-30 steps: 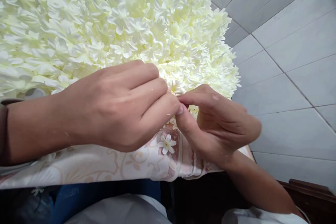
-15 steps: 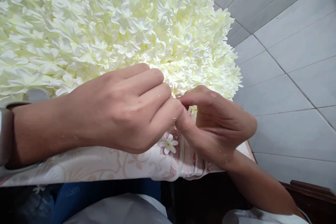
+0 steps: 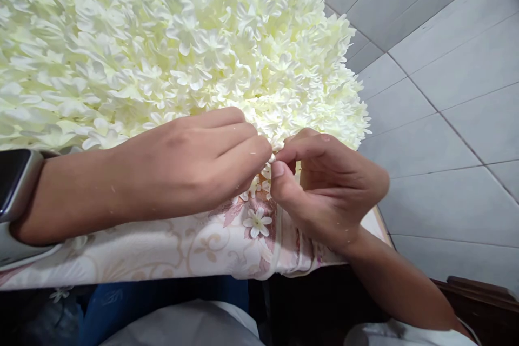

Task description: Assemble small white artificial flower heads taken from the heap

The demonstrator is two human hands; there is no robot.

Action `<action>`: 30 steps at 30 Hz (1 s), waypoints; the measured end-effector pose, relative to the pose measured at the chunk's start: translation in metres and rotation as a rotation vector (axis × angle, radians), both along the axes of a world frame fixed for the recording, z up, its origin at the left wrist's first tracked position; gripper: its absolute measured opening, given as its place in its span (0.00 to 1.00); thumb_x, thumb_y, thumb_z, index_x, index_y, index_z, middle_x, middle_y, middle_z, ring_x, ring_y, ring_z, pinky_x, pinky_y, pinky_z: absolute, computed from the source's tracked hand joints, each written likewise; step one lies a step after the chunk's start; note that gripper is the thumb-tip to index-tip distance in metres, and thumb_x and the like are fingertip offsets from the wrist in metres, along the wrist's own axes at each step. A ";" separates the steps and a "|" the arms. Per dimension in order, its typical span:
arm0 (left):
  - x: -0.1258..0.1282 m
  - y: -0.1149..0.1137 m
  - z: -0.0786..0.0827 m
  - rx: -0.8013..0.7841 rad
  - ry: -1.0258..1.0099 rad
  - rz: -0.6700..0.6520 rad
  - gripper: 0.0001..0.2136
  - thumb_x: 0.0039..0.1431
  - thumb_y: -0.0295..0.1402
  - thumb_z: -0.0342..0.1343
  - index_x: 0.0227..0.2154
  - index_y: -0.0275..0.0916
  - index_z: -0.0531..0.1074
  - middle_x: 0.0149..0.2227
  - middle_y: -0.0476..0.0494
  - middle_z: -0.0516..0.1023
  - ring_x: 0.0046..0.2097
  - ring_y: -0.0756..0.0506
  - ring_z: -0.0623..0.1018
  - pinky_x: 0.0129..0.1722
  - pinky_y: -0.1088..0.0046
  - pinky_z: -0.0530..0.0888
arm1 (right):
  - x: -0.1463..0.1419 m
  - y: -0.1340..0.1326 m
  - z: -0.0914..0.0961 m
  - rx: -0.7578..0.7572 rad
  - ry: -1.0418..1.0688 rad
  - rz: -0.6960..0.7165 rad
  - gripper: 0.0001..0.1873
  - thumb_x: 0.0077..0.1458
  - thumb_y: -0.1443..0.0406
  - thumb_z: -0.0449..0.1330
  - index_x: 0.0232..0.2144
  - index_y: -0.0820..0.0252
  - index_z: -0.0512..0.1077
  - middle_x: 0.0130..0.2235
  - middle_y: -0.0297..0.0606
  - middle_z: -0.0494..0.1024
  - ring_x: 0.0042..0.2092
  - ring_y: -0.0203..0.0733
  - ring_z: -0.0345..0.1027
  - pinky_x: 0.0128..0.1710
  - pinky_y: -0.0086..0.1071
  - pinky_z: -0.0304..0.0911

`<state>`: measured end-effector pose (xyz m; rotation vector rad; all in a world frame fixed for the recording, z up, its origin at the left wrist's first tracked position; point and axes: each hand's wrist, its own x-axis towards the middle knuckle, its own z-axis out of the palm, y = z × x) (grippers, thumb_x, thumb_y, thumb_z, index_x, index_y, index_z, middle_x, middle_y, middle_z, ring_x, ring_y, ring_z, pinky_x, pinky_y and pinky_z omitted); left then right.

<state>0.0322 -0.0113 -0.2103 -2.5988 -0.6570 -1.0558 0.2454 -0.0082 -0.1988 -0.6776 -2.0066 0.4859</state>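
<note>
My left hand (image 3: 198, 162) is closed, its back toward me and its fingers curled down; the fingertips are hidden. Against it, my right hand (image 3: 328, 189) pinches with thumb and forefinger. A small white piece (image 3: 272, 159), like part of a flower, shows between the two hands; most of it is covered. Right behind them rises a large heap of cream-white artificial flowers (image 3: 194, 48). One loose white flower (image 3: 257, 223) lies on the patterned cloth (image 3: 162, 251) below my hands.
Grey wall tiles (image 3: 446, 135) stand close on the right. The cloth ends at a front edge above my lap, with blue jeans (image 3: 162, 303) beneath it. A watch (image 3: 20, 184) is on my left wrist. Dark wooden furniture (image 3: 482, 303) is at lower right.
My left hand has turned and drawn back a little to the left, showing more of the watch. A white piece now shows between the fingertips. The right hand has barely moved.
</note>
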 end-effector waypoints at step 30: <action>-0.009 0.007 0.020 -0.323 -0.264 0.253 0.08 0.65 0.26 0.58 0.29 0.36 0.71 0.25 0.57 0.73 0.24 0.58 0.67 0.31 0.81 0.69 | 0.003 0.003 0.007 -0.158 0.085 0.178 0.09 0.47 0.76 0.61 0.28 0.58 0.73 0.23 0.30 0.70 0.25 0.34 0.61 0.28 0.35 0.61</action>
